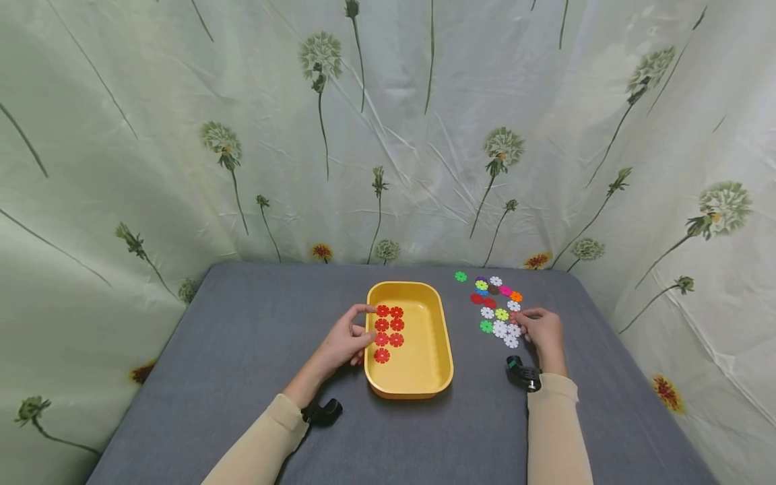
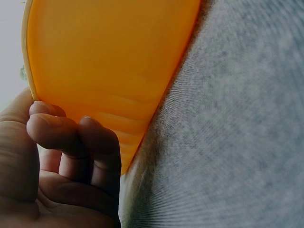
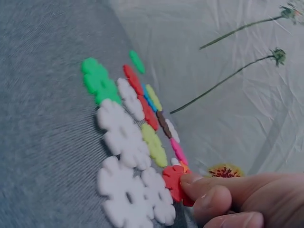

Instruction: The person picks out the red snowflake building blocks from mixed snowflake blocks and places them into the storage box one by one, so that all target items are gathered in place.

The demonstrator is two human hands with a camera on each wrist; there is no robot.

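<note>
A yellow plastic tray [image 1: 421, 360] stands on the table, with several red flower-shaped pieces [image 1: 397, 325] in two columns along its left side. My left hand [image 1: 339, 343] grips the tray's left rim. In the left wrist view, its curled fingers [image 2: 97, 147] are against the tray's outer wall [image 2: 104, 52]. Right of the tray, my right hand [image 1: 545, 335] pinches a red flower-shaped piece [image 3: 174, 183] between thumb and finger, at the edge of a loose group of pieces. White flower pieces [image 3: 124, 190] lie closest to it, with a yellow-green one [image 3: 154, 145] just beyond.
More flower pieces lie scattered on the grey table: green [image 1: 461, 276], red [image 1: 477, 298], orange [image 1: 516, 296], pink [image 1: 506, 291], brown, blue and purple. Some touch or overlap. A pale curtain [image 1: 400, 135] with a dandelion print hangs behind the table's far edge.
</note>
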